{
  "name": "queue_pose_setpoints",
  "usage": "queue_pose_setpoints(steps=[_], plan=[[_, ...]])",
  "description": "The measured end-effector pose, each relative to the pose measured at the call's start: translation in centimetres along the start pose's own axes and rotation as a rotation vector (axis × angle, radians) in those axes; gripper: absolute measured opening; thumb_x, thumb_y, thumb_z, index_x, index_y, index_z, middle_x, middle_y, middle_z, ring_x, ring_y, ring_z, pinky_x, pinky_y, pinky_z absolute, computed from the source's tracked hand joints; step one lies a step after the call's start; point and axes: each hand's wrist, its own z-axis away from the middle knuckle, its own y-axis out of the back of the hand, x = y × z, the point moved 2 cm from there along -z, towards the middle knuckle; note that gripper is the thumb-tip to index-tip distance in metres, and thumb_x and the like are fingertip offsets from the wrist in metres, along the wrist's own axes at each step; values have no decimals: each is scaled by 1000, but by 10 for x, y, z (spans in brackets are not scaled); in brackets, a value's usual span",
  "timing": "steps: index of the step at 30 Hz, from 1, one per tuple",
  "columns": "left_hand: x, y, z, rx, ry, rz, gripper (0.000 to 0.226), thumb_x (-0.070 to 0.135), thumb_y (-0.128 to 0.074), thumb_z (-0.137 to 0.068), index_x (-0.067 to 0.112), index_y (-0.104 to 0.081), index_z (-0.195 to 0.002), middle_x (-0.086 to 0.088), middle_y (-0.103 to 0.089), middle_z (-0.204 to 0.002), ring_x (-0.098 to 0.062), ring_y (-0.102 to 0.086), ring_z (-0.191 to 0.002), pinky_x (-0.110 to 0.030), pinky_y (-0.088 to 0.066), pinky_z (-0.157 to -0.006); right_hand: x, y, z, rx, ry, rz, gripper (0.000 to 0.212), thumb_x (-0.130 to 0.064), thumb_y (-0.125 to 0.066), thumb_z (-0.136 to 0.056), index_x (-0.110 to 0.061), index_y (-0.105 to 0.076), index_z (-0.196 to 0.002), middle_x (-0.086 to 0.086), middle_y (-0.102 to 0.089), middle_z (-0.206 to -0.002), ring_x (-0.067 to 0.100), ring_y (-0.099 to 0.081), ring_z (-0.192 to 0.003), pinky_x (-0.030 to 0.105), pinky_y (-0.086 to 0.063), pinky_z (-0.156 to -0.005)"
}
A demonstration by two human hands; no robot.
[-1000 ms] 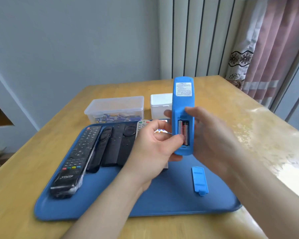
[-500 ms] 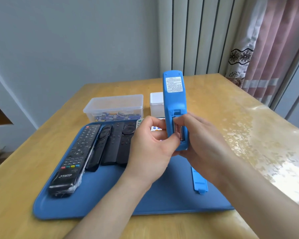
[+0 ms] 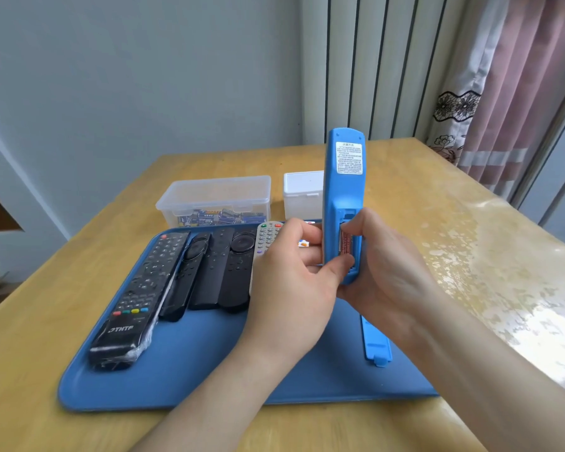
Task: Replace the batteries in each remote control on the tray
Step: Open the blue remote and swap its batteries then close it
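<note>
Progress early: both hands, left hand [image 3: 291, 282] and right hand [image 3: 385, 272], grip blue remote [image 3: 343, 190], cover [image 3: 375, 340] off (on tray [image 3: 177, 380]), batteries [image 3: 346, 244] inside; five other remotes [image 3: 209, 272] untouched.

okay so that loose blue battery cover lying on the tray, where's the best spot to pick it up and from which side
Pinch the blue battery cover across its two long edges, coming straight down from above. It lies flat and narrow on the tray, its near end clear of the right hand.
</note>
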Motion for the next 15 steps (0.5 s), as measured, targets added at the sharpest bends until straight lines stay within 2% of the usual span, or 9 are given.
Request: queue_pose_setpoints(steps=[1, 3, 5, 9, 12, 15], plan=[[0, -1, 0, -5, 1, 10, 23, 10, -74, -83, 20, -53, -85, 2, -76, -81, -14, -72, -67, -38, -58, -66, -1, -1, 1, 3, -1, -7, 34, -9, -40, -87, -9, -71, -73, 12, -74, -80, 30, -62, -69, 44, -46, -77], [0, -1, 1, -6, 3, 22, 24, 10, -75, -82, 21, -53, -84, 2, -76, -81, -17, -74, -74, -45, -59, -72, -4, -1, 1, 11, -5, -8, 28, -10, -40, -86, -10, -66, -76, 13, -71, -79, 30, -59, -72, 45, -43, -77], [1, -2, 1, -1, 4, 26, 24, 11, -76, -82, 21, -54, -84, 3, -76, -81, -16, -73, -74, -46, -59, -73, -5, -1, 1, -3, -9, -3, 21, -11, -39, -85, -11, -59, -83, 11, -69, -77, 28, -57, -71, 45, -41, -76], [1, -3, 1, -3, 26, 49, 22, 13, -75, -83, 20, -54, -84, 2, -76, -78, -15, -73, -72, -47, -59, -73, -6, 0, 1, -67, -13, 42, 23, -11, -35, -84, -12, -57, -89, 8, -70, -72, 24, -60, -58, 40, -45, -72], [0, -4, 1, -11, 25, 84, 20, 9, -74, -83, 18, -56, -86, 0, -76, -78, -18, -73, -75, -48, -58, -75, -8, 1, 1, -83, -13, 43, 19, -8, -33, -79, -11, -51, -85, 8, -67, -68, 25, -59, -56, 36, -45, -65], [-2, -6, 2, -33, 27, 72, 18, 7, -72, -84, 20, -62, -91, 0, -76, -82, -16, -73, -77, -45, -59, -77, -7, 2, 0, -74, -21, 16, 17, -7, -34, -63, -13, -43, -76, 11, -50, -72, 29, -47, -63, 36, -38, -64]])
